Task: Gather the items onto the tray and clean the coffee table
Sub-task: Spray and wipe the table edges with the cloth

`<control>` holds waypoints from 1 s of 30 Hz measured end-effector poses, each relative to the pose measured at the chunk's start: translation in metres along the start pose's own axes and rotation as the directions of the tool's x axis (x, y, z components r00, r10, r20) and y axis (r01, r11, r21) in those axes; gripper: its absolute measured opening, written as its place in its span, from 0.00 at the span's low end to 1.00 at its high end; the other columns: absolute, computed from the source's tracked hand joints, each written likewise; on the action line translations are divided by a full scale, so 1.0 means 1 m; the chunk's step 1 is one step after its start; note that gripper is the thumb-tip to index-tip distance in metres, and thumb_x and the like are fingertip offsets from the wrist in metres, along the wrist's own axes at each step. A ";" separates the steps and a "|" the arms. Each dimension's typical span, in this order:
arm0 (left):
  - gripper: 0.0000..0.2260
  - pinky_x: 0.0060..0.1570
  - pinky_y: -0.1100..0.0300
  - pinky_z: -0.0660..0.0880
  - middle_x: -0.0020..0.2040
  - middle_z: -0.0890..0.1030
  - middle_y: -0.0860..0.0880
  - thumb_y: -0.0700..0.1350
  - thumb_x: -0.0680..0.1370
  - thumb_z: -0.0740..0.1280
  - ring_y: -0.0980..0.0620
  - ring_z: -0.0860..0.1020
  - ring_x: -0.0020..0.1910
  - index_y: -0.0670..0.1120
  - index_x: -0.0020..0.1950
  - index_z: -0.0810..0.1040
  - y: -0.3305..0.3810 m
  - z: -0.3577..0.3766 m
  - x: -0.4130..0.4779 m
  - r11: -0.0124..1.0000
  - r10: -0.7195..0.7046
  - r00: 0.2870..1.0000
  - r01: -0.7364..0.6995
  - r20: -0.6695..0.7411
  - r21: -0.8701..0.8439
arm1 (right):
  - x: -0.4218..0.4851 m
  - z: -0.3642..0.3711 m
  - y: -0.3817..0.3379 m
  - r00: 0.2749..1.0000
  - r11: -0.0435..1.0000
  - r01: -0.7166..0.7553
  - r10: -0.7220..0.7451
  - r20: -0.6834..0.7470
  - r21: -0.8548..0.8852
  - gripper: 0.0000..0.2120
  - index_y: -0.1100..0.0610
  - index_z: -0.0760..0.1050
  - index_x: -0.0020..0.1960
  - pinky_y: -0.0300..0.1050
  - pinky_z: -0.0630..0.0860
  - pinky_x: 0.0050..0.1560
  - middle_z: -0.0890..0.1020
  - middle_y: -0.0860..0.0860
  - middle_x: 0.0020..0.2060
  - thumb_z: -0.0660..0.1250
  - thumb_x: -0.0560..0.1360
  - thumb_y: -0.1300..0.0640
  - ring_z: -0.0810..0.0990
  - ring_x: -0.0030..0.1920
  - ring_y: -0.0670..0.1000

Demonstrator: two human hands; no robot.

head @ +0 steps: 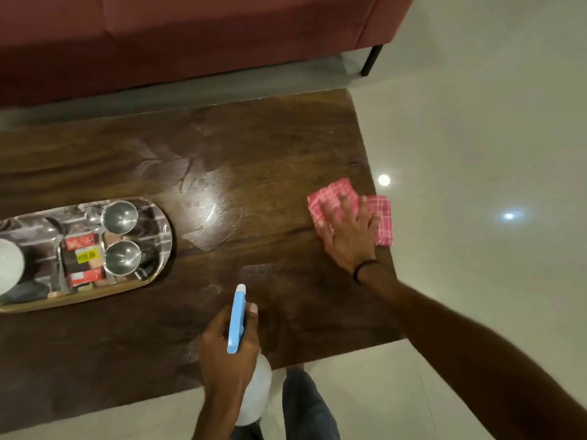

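A: Surroundings, quick?
B: Red sofa across the top of the frame, pale glossy floor on the right. Dark wood coffee table fills the middle. Wet smears shine near its centre.

A: Tray?
B: Oval tray at left edge, on the table. Two steel cups one above the other, a red-and-brown packet just left of them, a white round thing cut off by the frame.

A: Anything blocking the table's right half?
B: Only the hands. Right hand at middle right, fingers spread flat, pressing a pink checked cloth at the table's right edge.

A: Left?
B: Left hand bottom centre, fingers curled tight round a spray bottle, blue head pointing up-frame over the table, white body below the fist. A jeans leg beneath.
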State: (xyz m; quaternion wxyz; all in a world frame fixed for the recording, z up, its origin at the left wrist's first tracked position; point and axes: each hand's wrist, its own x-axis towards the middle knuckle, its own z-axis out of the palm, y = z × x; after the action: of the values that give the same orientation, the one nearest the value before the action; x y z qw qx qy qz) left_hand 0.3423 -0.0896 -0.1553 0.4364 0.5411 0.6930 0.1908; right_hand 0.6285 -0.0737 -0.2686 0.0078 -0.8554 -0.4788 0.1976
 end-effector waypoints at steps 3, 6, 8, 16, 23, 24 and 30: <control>0.16 0.35 0.55 0.79 0.33 0.78 0.48 0.54 0.72 0.71 0.48 0.77 0.30 0.41 0.45 0.79 -0.010 -0.007 0.010 1.000 -0.010 1.000 0.010 -0.028 0.008 | 0.092 -0.024 -0.045 0.980 0.972 -0.190 0.195 -0.029 0.136 0.28 0.36 0.50 0.80 0.76 0.40 0.73 0.48 0.49 0.82 0.47 0.81 0.34 0.41 0.80 0.65; 0.15 0.34 0.52 0.80 0.32 0.78 0.48 0.55 0.71 0.70 0.48 0.78 0.29 0.43 0.44 0.79 -0.017 -0.015 0.015 1.000 -0.006 0.996 0.005 -0.088 -0.005 | 0.121 -0.024 -0.103 0.999 0.999 0.021 -0.022 0.029 0.033 0.28 0.37 0.49 0.80 0.75 0.40 0.74 0.47 0.51 0.82 0.46 0.82 0.34 0.42 0.80 0.66; 0.12 0.34 0.48 0.81 0.32 0.77 0.47 0.54 0.71 0.71 0.46 0.77 0.29 0.46 0.42 0.77 -0.019 -0.020 0.019 1.000 -0.021 0.992 0.018 -0.122 -0.023 | 0.096 -0.016 -0.111 0.955 0.954 0.285 -0.273 0.119 -0.091 0.27 0.36 0.48 0.80 0.75 0.41 0.74 0.47 0.49 0.82 0.42 0.82 0.34 0.41 0.80 0.64; 0.14 0.36 0.45 0.82 0.32 0.79 0.48 0.56 0.72 0.71 0.48 0.79 0.30 0.45 0.43 0.79 -0.034 -0.034 0.037 0.992 -0.107 0.980 0.093 -0.165 -0.088 | 0.171 -0.072 -0.055 0.992 0.990 -0.129 0.129 0.001 0.047 0.29 0.38 0.46 0.80 0.72 0.44 0.76 0.46 0.51 0.82 0.45 0.81 0.33 0.45 0.80 0.65; 0.19 0.37 0.44 0.81 0.33 0.80 0.50 0.62 0.76 0.66 0.48 0.79 0.32 0.46 0.44 0.80 -0.047 -0.050 0.041 0.989 -0.121 0.968 0.100 -0.219 -0.105 | 0.049 0.010 -0.160 0.873 0.857 0.480 -0.445 0.199 -0.188 0.26 0.38 0.48 0.80 0.76 0.47 0.74 0.47 0.52 0.82 0.44 0.83 0.36 0.43 0.80 0.66; 0.16 0.39 0.44 0.81 0.34 0.80 0.51 0.61 0.76 0.66 0.47 0.80 0.34 0.47 0.45 0.79 -0.047 -0.056 0.039 0.980 -0.164 0.968 0.137 -0.193 -0.144 | 0.016 0.015 -0.155 0.821 0.807 0.561 -0.514 0.249 -0.185 0.26 0.37 0.48 0.79 0.76 0.47 0.74 0.48 0.51 0.82 0.45 0.83 0.35 0.44 0.80 0.65; 0.13 0.41 0.44 0.80 0.35 0.81 0.54 0.62 0.77 0.65 0.50 0.81 0.36 0.54 0.42 0.77 -0.064 -0.091 0.030 0.974 -0.199 0.969 0.178 -0.148 -0.141 | 0.058 0.007 -0.165 0.965 0.963 0.243 -0.227 0.135 -0.120 0.28 0.41 0.58 0.79 0.74 0.48 0.74 0.54 0.51 0.81 0.49 0.81 0.35 0.49 0.79 0.67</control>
State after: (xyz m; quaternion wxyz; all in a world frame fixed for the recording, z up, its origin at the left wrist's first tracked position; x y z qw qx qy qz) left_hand 0.2298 -0.0646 -0.1645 0.4285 0.4267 0.7609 0.2352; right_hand 0.5182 0.0621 -0.2605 -0.0559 -0.7775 -0.5889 0.2134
